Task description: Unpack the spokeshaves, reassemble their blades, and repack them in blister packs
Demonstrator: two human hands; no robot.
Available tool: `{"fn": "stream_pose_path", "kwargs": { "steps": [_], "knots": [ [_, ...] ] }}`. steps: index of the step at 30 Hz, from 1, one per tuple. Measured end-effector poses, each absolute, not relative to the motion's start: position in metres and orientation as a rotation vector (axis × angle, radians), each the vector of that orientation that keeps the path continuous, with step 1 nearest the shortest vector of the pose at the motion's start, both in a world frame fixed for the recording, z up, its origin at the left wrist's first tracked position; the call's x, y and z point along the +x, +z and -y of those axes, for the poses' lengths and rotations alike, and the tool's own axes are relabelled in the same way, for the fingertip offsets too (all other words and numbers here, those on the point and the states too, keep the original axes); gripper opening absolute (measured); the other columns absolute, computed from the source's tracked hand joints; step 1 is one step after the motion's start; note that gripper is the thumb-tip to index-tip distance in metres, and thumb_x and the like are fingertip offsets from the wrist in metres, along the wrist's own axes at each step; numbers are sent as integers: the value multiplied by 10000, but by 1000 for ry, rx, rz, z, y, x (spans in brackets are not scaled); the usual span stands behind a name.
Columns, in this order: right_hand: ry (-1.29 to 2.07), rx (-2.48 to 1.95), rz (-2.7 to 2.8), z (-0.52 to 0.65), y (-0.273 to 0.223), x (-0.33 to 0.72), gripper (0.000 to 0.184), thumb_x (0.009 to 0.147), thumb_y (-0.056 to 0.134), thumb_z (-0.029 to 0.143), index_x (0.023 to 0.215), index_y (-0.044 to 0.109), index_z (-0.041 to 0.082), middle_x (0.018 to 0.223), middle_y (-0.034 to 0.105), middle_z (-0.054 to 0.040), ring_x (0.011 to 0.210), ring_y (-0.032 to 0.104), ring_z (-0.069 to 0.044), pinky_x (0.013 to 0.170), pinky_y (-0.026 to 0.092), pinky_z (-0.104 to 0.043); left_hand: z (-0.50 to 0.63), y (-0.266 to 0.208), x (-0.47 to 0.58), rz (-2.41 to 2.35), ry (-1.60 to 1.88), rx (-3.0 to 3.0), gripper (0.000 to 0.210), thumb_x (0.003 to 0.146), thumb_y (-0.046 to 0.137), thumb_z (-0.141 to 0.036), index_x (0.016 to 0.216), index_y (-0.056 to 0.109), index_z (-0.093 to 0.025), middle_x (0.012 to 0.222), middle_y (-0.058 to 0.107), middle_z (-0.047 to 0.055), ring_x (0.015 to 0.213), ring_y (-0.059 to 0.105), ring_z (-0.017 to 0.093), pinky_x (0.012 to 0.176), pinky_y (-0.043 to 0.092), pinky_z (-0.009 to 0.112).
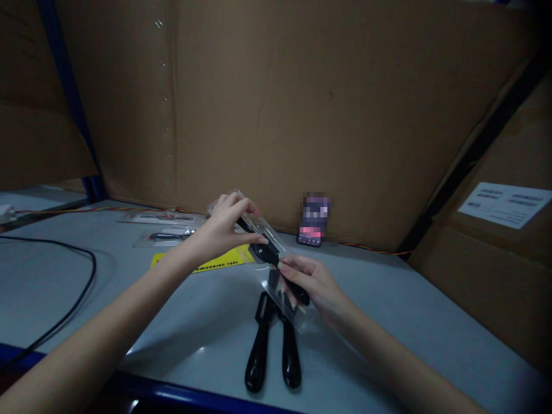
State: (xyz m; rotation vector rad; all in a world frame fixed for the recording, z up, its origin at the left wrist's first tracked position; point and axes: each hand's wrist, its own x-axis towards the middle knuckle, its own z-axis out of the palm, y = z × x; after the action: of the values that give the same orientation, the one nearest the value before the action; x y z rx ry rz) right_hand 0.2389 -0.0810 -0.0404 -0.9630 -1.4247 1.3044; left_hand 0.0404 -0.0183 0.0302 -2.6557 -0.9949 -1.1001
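A black spokeshave point(264, 252) is held at a slant above the table, with a clear plastic sleeve point(282, 296) around or against it; I cannot tell how far it is inside. My left hand point(230, 221) grips its upper part, thumb pressed on the black body. Around the lower handle, my right hand point(311, 282) has its fingers closed. Just below, two more black-handled tools point(257, 356) lie on the table, handles towards me and their upper ends partly covered by the sleeve. A yellow card point(219, 263) printed with "WOODWORKING TOOL" lies behind my left wrist, partly hidden.
Packaged small tools point(166, 236) lie at the back left of the grey table point(194, 339). A phone point(314, 221) leans against the cardboard wall point(267, 103). A black cable point(92, 270) curves across the left side. A labelled cardboard box point(483, 270) stands right; a blue edge point(172, 394) runs along the front.
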Motion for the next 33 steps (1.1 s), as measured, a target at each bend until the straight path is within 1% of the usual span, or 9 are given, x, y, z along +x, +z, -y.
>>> {"fn": "stream_pose_path", "kwargs": {
  "steps": [7, 12, 16, 18, 20, 23, 28, 30, 33],
  "knots": [
    [1326, -1003, 1378, 81, -41, 242, 213, 785, 608, 369, 776, 585, 157, 566, 580, 22, 348, 480, -47, 299, 284, -160, 4, 19, 42, 1046, -1074, -2433, 442, 689, 658, -519, 996, 560, -217, 1006, 512, 48, 997, 429, 242, 862, 308, 374],
    [1302, -1043, 1355, 81, -38, 248, 214, 776, 616, 365, 812, 603, 154, 578, 577, 22, 362, 480, -52, 288, 276, -158, -10, 16, 32, 1321, -1288, -2221, 388, 750, 603, -491, 1007, 557, -204, 1033, 516, 67, 1024, 445, 256, 862, 332, 400],
    [1279, -1105, 1362, 80, -38, 251, 231, 775, 611, 374, 802, 611, 145, 579, 581, 13, 370, 485, -55, 303, 289, -165, -35, 5, 0, 1525, -1388, -2177, 364, 778, 554, -476, 997, 537, -185, 1028, 557, 82, 975, 501, 225, 834, 380, 364],
    [1274, -1135, 1353, 79, -39, 252, 242, 771, 613, 380, 819, 619, 143, 584, 588, 8, 375, 487, -57, 312, 296, -169, -48, -3, -21, 1700, -1188, -2231, 371, 753, 558, -491, 959, 549, -183, 975, 586, 84, 914, 530, 228, 778, 403, 350],
    [1273, -1164, 1338, 77, -40, 254, 249, 761, 624, 382, 831, 622, 143, 584, 591, 7, 379, 485, -57, 324, 307, -171, -59, -11, -39, 1836, -815, -2347, 341, 748, 535, -486, 890, 577, -178, 911, 607, 85, 867, 551, 231, 735, 412, 329],
    [1289, -1182, 1333, 73, -42, 258, 242, 743, 646, 378, 810, 617, 147, 582, 591, 9, 383, 482, -55, 338, 323, -172, -65, -21, -54, 1899, -505, -2409, 364, 709, 553, -464, 910, 608, -164, 953, 603, 111, 922, 545, 264, 769, 403, 344],
    [1302, -1156, 1365, 69, -43, 267, 271, 729, 660, 392, 819, 627, 138, 595, 596, -3, 385, 478, -57, 342, 333, -177, -57, -25, -55, 1893, -375, -2401, 670, 606, 601, -595, 1136, 552, -189, 1191, 473, 180, 1154, 378, 370, 920, 294, 496],
    [1291, -1160, 1361, 68, -43, 270, 297, 720, 664, 406, 834, 632, 134, 597, 597, -8, 387, 477, -63, 335, 325, -184, -52, -23, -49, 1790, -390, -2423, 639, 626, 573, -612, 1119, 559, -206, 1191, 464, 166, 1161, 360, 364, 939, 261, 516],
    [1280, -1156, 1350, 66, -43, 273, 328, 711, 666, 422, 859, 636, 131, 589, 592, -3, 389, 475, -64, 329, 310, -186, -44, -19, -35, 1552, -409, -2595, 560, 638, 557, -627, 1010, 605, -211, 1108, 500, 124, 1081, 429, 311, 910, 322, 434]
  ]
}}
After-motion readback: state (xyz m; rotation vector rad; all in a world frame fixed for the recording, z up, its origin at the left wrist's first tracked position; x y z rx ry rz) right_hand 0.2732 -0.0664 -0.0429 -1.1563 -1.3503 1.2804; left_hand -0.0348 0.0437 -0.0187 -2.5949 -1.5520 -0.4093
